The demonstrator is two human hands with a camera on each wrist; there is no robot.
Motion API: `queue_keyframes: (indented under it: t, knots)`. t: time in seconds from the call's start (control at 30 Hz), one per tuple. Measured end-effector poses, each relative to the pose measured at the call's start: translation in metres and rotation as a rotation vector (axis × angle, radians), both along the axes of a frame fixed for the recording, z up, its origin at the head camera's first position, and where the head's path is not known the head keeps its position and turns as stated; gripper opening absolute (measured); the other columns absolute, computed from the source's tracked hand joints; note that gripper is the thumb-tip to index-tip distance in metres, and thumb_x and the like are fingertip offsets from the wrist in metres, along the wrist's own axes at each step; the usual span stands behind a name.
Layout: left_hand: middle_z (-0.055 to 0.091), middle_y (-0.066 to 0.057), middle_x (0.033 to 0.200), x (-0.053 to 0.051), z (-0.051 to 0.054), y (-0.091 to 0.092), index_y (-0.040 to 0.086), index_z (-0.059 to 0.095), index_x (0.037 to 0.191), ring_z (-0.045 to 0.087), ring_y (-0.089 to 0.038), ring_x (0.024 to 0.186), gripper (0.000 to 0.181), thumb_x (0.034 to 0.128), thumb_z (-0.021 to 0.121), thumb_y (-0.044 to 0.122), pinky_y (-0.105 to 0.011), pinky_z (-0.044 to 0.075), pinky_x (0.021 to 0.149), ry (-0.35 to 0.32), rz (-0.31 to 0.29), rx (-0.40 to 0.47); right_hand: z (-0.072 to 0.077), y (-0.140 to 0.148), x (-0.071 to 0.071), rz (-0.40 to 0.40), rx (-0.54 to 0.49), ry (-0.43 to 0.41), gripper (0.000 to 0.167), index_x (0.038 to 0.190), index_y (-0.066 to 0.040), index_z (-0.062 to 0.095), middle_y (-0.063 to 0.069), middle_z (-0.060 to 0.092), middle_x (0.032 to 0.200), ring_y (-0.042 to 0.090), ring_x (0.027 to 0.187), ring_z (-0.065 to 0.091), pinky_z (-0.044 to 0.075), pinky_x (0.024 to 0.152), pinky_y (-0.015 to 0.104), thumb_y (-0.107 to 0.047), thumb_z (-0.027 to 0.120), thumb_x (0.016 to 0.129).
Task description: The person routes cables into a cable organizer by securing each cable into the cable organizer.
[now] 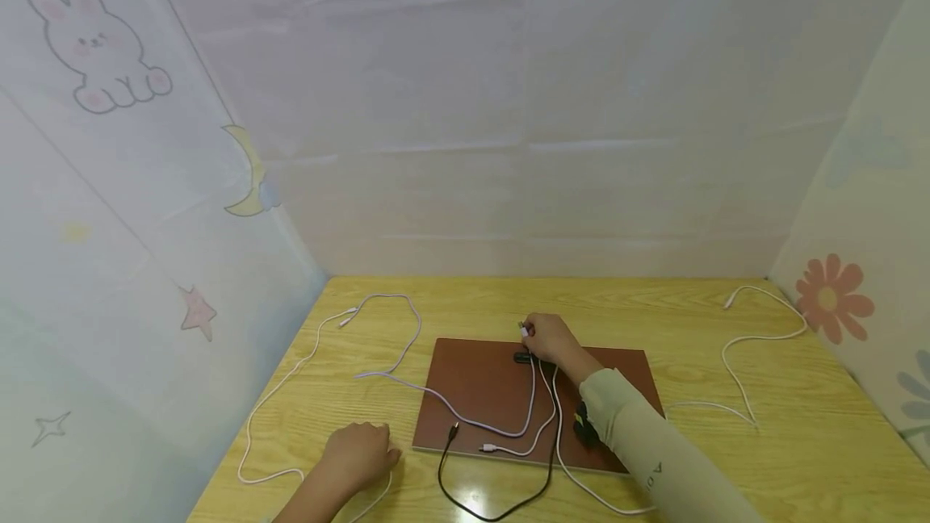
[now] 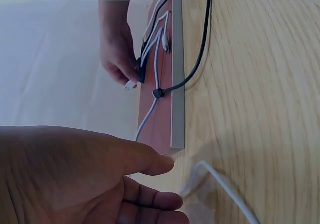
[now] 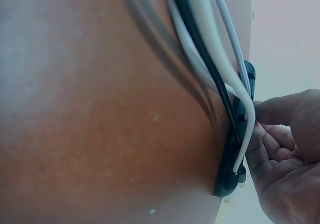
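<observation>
My right hand (image 1: 550,337) pinches a pale USB plug (image 2: 130,85) at the far edge of a brown board (image 1: 472,378). Just in front of those fingers, a black cable holder (image 3: 230,169) lies on the board with several cables running through it. A lavender braided cable (image 3: 227,23), white cables and a black cable (image 1: 501,516) trail from it. In the right wrist view, the fingers are behind the holder and hide the plug. My left hand (image 1: 358,454) is over the table left of the board, thumb and fingers apart, close to a white cable (image 2: 220,179).
Another white cable (image 1: 729,353) curves across the table's right side. Along the left runs a white cable (image 1: 250,426), its end near the lavender cable's end. Loose white and black connectors lie on the board's near part. Printed fabric walls enclose the wooden table (image 1: 617,305).
</observation>
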State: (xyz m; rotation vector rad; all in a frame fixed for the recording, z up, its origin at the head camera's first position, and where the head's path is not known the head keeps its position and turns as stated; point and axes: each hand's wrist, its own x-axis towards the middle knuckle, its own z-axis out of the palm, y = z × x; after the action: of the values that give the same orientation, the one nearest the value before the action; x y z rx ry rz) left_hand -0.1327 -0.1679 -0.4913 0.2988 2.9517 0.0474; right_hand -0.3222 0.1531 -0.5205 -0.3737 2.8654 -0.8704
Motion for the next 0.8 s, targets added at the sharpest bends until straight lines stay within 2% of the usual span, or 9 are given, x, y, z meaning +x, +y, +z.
queue_keyframes:
  t: [0.1, 0.2, 0.33, 0.37, 0.43, 0.5, 0.6, 0.67, 0.8]
  knots:
    - [0.048, 0.001, 0.058, 0.003, -0.002, -0.004, 0.006, 0.062, 0.069, 0.045, -0.014, 0.051, 0.037, 0.094, 0.068, 0.033, -0.032, 0.045, 0.048, -0.03, 0.006, 0.028, 0.0, 0.001, 0.001, -0.003, 0.0, 0.006, 0.028, 0.121, 0.001, 0.067, 0.01, 0.069, 0.102, 0.024, 0.091, 0.065, 0.054, 0.076, 0.039, -0.012, 0.066, 0.096]
    - [0.035, 0.005, 0.053, 0.005, -0.004, -0.007, 0.015, 0.043, 0.056, 0.032, -0.009, 0.047, 0.047, 0.0951, 0.065, 0.031, -0.024, 0.034, 0.045, -0.043, -0.002, 0.063, 0.001, 0.001, 0.002, -0.01, -0.001, 0.011, 0.028, 0.121, 0.001, 0.067, 0.011, 0.069, 0.104, 0.025, 0.092, 0.066, 0.055, 0.077, 0.04, -0.012, 0.066, 0.096]
    - [0.035, 0.006, 0.053, 0.006, -0.005, -0.007, 0.017, 0.04, 0.056, 0.034, -0.009, 0.048, 0.049, 0.0957, 0.065, 0.031, -0.024, 0.035, 0.045, -0.053, -0.005, 0.071, 0.001, 0.0, 0.003, -0.014, -0.002, 0.016, 0.028, 0.121, 0.001, 0.067, 0.012, 0.069, 0.105, 0.026, 0.093, 0.066, 0.055, 0.077, 0.04, -0.012, 0.067, 0.096]
    - [0.038, 0.005, 0.054, 0.006, -0.005, -0.007, 0.016, 0.042, 0.056, 0.037, -0.01, 0.049, 0.049, 0.0958, 0.065, 0.033, -0.026, 0.039, 0.045, -0.054, 0.0, 0.062, 0.001, 0.0, 0.003, -0.014, -0.001, 0.019, 0.028, 0.121, 0.001, 0.067, 0.012, 0.069, 0.105, 0.026, 0.093, 0.066, 0.055, 0.077, 0.04, -0.012, 0.067, 0.096]
    - [0.051, 0.001, 0.059, 0.005, -0.005, -0.006, 0.009, 0.055, 0.061, 0.041, -0.011, 0.049, 0.045, 0.0966, 0.064, 0.036, -0.029, 0.043, 0.047, -0.068, 0.004, 0.057, 0.001, 0.0, 0.003, -0.014, 0.006, 0.026, 0.028, 0.121, 0.001, 0.067, 0.012, 0.069, 0.105, 0.026, 0.092, 0.066, 0.054, 0.076, 0.04, -0.013, 0.068, 0.096]
    - [0.056, -0.003, 0.064, 0.005, -0.006, -0.005, 0.008, 0.057, 0.064, 0.043, -0.012, 0.05, 0.046, 0.0977, 0.063, 0.039, -0.029, 0.043, 0.047, -0.076, 0.009, 0.056, 0.001, -0.001, 0.004, -0.012, 0.014, 0.038, 0.028, 0.121, 0.0, 0.067, 0.012, 0.069, 0.105, 0.026, 0.092, 0.066, 0.054, 0.075, 0.039, -0.012, 0.068, 0.096]
    - [0.056, -0.004, 0.064, 0.006, -0.007, -0.005, 0.007, 0.056, 0.066, 0.043, -0.012, 0.049, 0.047, 0.0985, 0.062, 0.041, -0.028, 0.041, 0.046, -0.078, 0.008, 0.078, 0.002, -0.001, 0.004, -0.007, 0.024, 0.058, 0.027, 0.121, 0.0, 0.067, 0.013, 0.07, 0.108, 0.026, 0.093, 0.066, 0.054, 0.075, 0.039, -0.012, 0.067, 0.097]
    - [0.047, -0.001, 0.059, 0.007, -0.009, -0.005, 0.014, 0.045, 0.063, 0.044, -0.013, 0.049, 0.047, 0.0987, 0.062, 0.04, -0.03, 0.042, 0.047, -0.062, 0.012, 0.091, 0.002, -0.001, 0.005, -0.003, 0.028, 0.068, 0.027, 0.121, 0.0, 0.068, 0.014, 0.07, 0.109, 0.027, 0.093, 0.066, 0.054, 0.075, 0.039, -0.011, 0.066, 0.097]
    - [0.042, 0.002, 0.058, 0.006, -0.014, -0.008, 0.015, 0.044, 0.065, 0.043, -0.012, 0.049, 0.044, 0.0992, 0.061, 0.036, -0.028, 0.039, 0.046, -0.038, 0.015, 0.134, 0.002, -0.001, 0.004, -0.002, 0.027, 0.073, 0.025, 0.119, 0.0, 0.069, 0.014, 0.07, 0.108, 0.026, 0.091, 0.065, 0.054, 0.074, 0.039, -0.011, 0.066, 0.097]
